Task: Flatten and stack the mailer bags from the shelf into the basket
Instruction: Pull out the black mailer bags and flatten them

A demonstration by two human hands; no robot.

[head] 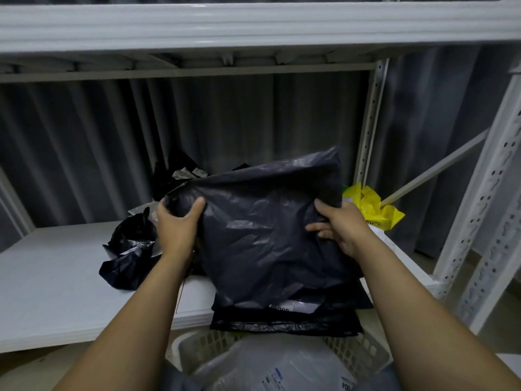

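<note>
Mailer bag (267, 235), dark grey, held up mid-frame over the front edge of the white shelf (56, 277). The shelf board spans most of the view, with an upper beam (253, 24) across the top. Grey curtain (84, 136) hangs behind. Second white rack (493, 193) stands at the right edge.

Held bag is crinkled, roughly spread, tilted with its top right corner highest. Its lower edge hangs down over a stack of black bags (282, 323). That stack lies flat at the shelf front, just above the basket's far rim; cannot tell whether it rests on the shelf or on the basket.

White lattice basket (363, 354) is at bottom centre, below the shelf edge. It holds pale plastic bags (267, 365) with a printed label.

Crumpled black bags (127, 249) sit on the shelf left of the held bag, more black bags (174, 176) behind. Yellow bag (372, 207), crumpled, is on the shelf at right, near the right hand.

Left hand (177, 221) grips the bag's upper left corner, thumb on the front, fingers hidden behind. Right hand (341, 227) grips the right edge, thumb and one finger on the front, the rest curled behind.
</note>
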